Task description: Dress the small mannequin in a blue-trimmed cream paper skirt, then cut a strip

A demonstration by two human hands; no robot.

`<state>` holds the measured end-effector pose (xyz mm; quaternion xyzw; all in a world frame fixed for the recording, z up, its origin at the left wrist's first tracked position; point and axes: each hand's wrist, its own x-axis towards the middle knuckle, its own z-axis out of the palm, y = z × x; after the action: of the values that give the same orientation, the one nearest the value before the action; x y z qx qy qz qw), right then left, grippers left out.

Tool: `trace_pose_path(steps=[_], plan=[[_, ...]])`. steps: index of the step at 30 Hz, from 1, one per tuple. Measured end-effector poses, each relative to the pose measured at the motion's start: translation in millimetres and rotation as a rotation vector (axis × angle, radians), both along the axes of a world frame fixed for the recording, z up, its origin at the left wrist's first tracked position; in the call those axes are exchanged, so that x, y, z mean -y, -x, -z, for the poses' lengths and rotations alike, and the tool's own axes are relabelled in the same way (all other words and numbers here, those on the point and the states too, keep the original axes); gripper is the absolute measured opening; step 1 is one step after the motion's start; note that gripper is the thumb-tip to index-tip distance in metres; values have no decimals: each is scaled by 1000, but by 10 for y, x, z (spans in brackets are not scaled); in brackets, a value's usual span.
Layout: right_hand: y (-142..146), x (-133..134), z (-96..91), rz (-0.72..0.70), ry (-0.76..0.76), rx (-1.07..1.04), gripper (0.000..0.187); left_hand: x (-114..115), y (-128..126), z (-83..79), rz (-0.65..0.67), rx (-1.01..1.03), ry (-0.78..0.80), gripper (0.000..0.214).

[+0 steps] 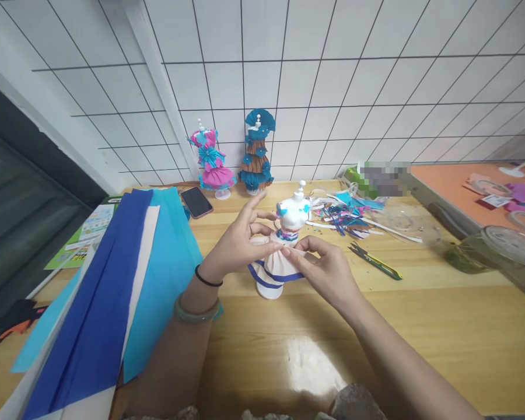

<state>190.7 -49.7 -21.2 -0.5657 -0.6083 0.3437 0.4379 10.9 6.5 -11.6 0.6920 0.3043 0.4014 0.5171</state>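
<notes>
A Pinch at the Waist

A person's right hand has its grip clamped on the pale, blue-striped skirt around a small white mannequin, tilted a little rightward at the wooden tabletop. The left hand rests its thumb on the skirt, index finger lifted away; whether that grip is closed cannot be told. Behind the mannequin and to its left stand two dressed figures. Blue and turquoise sheets lie left of the mannequin; colourful scraps and yellow-handled snips lie to its right.
</notes>
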Motion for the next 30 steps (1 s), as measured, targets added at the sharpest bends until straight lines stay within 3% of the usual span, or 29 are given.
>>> trace_pose_path(steps=[7,14,24,30], plan=[[-28,-3,34,28,-35,86,34,-7,4,-41,51,-9,3,88],[-44,3,43,52,-64,155,33,45,-24,-68,-45,-202,-194,81],[-16,56,36,101,-180,229,27,94,-80,-103,-102,-275,-196,77],[-80,88,-1,22,34,-28,26,97,-96,-92,-104,-272,-194,77]])
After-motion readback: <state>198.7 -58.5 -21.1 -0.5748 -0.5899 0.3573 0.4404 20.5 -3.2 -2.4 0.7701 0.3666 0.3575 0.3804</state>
